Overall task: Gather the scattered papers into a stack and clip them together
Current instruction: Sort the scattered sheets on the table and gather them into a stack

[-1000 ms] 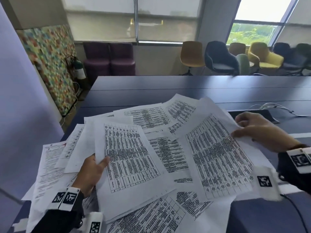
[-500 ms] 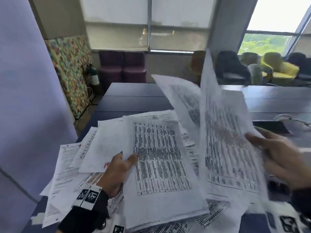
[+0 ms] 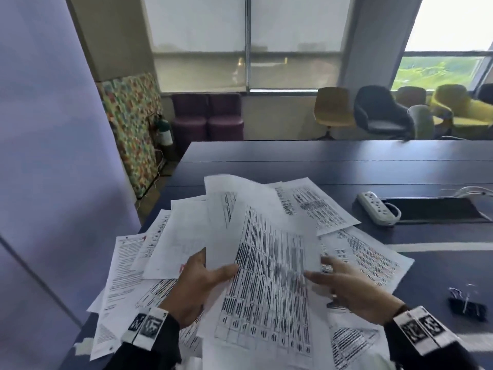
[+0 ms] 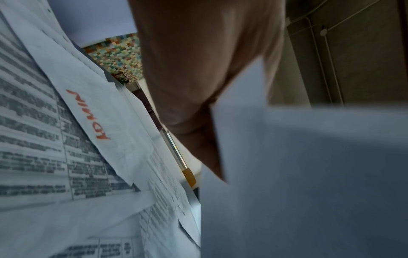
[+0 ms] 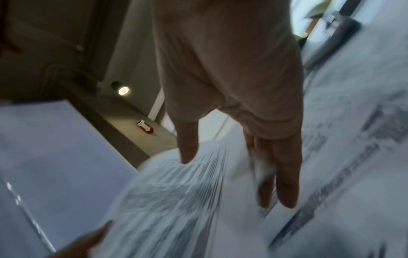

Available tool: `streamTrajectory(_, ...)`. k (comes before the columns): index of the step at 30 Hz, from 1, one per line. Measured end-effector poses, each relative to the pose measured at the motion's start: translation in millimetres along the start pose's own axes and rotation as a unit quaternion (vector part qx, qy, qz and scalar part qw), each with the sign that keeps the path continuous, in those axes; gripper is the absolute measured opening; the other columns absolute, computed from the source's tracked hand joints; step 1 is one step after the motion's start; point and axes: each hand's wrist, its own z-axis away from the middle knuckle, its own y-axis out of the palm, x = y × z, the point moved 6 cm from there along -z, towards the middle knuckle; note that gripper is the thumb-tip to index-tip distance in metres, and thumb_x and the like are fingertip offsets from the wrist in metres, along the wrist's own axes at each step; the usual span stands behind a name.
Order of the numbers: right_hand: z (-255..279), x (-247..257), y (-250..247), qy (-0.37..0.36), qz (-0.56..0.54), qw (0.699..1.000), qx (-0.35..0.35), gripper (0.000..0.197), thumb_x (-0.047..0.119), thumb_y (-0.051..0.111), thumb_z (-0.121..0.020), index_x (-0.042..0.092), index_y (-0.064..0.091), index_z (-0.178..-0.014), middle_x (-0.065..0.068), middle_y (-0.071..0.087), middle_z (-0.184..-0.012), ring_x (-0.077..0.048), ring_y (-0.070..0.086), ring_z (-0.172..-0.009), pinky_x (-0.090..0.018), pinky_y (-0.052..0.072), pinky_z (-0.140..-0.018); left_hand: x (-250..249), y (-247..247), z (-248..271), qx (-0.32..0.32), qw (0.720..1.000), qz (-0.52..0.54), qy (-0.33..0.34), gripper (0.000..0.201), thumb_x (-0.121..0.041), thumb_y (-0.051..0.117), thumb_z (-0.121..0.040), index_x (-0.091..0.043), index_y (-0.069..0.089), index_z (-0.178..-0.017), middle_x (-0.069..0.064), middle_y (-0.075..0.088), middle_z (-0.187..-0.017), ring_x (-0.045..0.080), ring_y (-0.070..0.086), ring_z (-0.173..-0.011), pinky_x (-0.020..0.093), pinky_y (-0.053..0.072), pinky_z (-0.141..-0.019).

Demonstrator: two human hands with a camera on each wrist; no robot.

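Printed white papers (image 3: 354,252) lie scattered over the near end of a dark blue table (image 3: 293,161). My left hand (image 3: 213,271) grips a lifted bunch of sheets (image 3: 266,276) at their left edge, thumb on top and fingers beneath. In the left wrist view the held sheets (image 4: 309,174) fill the right side, beside a loose sheet marked ADMIN (image 4: 88,115) in red. My right hand (image 3: 320,273) reaches toward the bunch's right edge with its fingers (image 5: 284,174) straight and holds nothing. Black binder clips (image 3: 465,307) lie on the table at the right, away from both hands.
A white power strip (image 3: 376,209) lies beside a dark cable slot (image 3: 432,209) at the right of the table. A pale partition wall (image 3: 53,182) stands close on the left. Chairs (image 3: 381,113) line the far side under the windows.
My right hand swung the raised sheets over onto the bunch in my left hand and let them go. The sheets now lie flatter, and the binder clips have come into view.
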Motion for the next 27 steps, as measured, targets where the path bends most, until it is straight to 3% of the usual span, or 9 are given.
streamTrajectory(4, -6.8, 23.3, 8.3, -0.062, -0.078, 0.992, 0.083, 0.084, 0.020, 0.090, -0.061, 0.010, 0.048, -0.133, -0.020, 0.063, -0.117, -0.028, 0.061, -0.092, -0.034, 0.055, -0.075, -13.3, -3.5, -0.6, 0.045, 0.999, -0.011, 0.015, 0.041, -0.024, 0.079, -0.069, -0.012, 0.069, -0.107, 0.016, 0.071, -0.108, 0.033, 0.067, -0.101, 0.043, 0.055, -0.088)
streamTrajectory(6, -7.3, 38.3, 9.4, -0.096, -0.147, 0.979, 0.100, 0.078, 0.017, 0.095, -0.049, 0.000, 0.062, -0.117, -0.023, 0.063, -0.120, -0.034, 0.060, -0.102, -0.036, 0.056, -0.083, -25.6, -3.9, -3.1, 0.062, 0.998, -0.007, 0.026, 0.035, -0.023, 0.081, -0.071, -0.015, 0.071, -0.103, 0.014, 0.073, -0.105, 0.030, 0.069, -0.096, 0.037, 0.058, -0.078)
streamTrajectory(8, -11.2, 50.4, 6.2, -0.118, -0.185, 0.973, 0.074, 0.068, 0.015, 0.097, -0.040, -0.004, 0.068, -0.099, -0.022, 0.064, -0.107, -0.027, 0.065, -0.088, -0.030, 0.057, -0.078, -38.1, -4.8, -7.5, 0.082, 0.996, 0.002, 0.035, 0.046, -0.031, 0.085, -0.062, -0.015, 0.070, -0.102, 0.012, 0.074, -0.103, 0.027, 0.071, -0.093, 0.033, 0.059, -0.073)
streamTrajectory(11, -13.0, 74.0, 3.9, -0.196, -0.095, 0.976, 0.006, 0.059, 0.022, 0.089, -0.060, -0.009, 0.061, -0.101, -0.017, 0.063, -0.095, -0.024, 0.060, -0.082, -0.025, 0.055, -0.070, -57.2, -6.4, -15.5, 0.083, 0.994, -0.030, 0.060, 0.056, -0.040, 0.086, -0.057, -0.014, 0.067, -0.102, 0.006, 0.076, -0.095, 0.019, 0.072, -0.086, 0.031, 0.059, -0.069)
streamTrajectory(13, -0.6, 97.4, 1.9, -0.281, -0.001, 0.957, -0.076, 0.027, 0.016, 0.073, -0.079, -0.004, 0.066, -0.096, -0.011, 0.070, -0.092, -0.026, 0.065, -0.081, -0.028, 0.057, -0.070, -68.4, -7.3, -20.9, 0.056, 0.992, -0.069, 0.086, 0.028, -0.023, 0.076, -0.075, -0.014, 0.065, -0.100, 0.000, 0.077, -0.087, 0.013, 0.072, -0.078, 0.027, 0.058, -0.068)
streamTrajectory(16, 25.7, 128.9, 6.0, -0.373, 0.060, 0.917, -0.130, 0.022, 0.018, 0.066, -0.085, 0.002, 0.071, -0.100, -0.012, 0.075, -0.097, -0.028, 0.071, -0.089, -0.036, 0.059, -0.080, -81.0, -8.1, -25.5, 0.010, 0.983, -0.125, 0.133, 0.016, -0.022, 0.070, -0.083, -0.015, 0.067, -0.097, 0.000, 0.076, -0.080, 0.017, 0.072, -0.074, 0.033, 0.057, -0.068)
streamTrajectory(20, 24.3, 129.0, 9.8, -0.358, 0.037, 0.929, -0.089, 0.038, 0.021, 0.069, -0.081, 0.002, 0.064, -0.113, -0.009, 0.073, -0.105, -0.027, 0.069, -0.101, -0.033, 0.056, -0.085, -76.3, -7.3, -24.5, -0.020, 0.987, -0.067, 0.147, 0.022, -0.024, 0.069, -0.074, -0.017, 0.069, -0.096, 0.002, 0.077, -0.089, 0.022, 0.073, -0.083, 0.040, 0.058, -0.076)
streamTrajectory(24, 15.8, 117.1, 9.6, -0.334, -0.052, 0.941, -0.026, 0.057, 0.007, 0.073, -0.076, -0.001, 0.050, -0.127, -0.018, 0.065, -0.121, -0.036, 0.062, -0.112, -0.051, 0.049, -0.096, -70.8, 1.6, -19.2, -0.007, 0.988, -0.058, 0.146, 0.021, -0.033, 0.068, -0.071, -0.030, 0.074, -0.091, 0.005, 0.075, -0.094, 0.024, 0.072, -0.088, 0.040, 0.059, -0.077)
streamTrajectory(27, 21.5, 123.9, 10.0, -0.344, -0.066, 0.936, -0.041, 0.060, 0.019, 0.080, -0.066, -0.004, 0.058, -0.117, -0.020, 0.068, -0.113, -0.039, 0.065, -0.106, -0.049, 0.053, -0.091, -73.0, 0.1, -22.9, -0.019, 0.987, -0.058, 0.147, 0.013, -0.013, 0.067, -0.083, -0.023, 0.072, -0.091, 0.002, 0.076, -0.088, 0.019, 0.073, -0.082, 0.032, 0.059, -0.071)
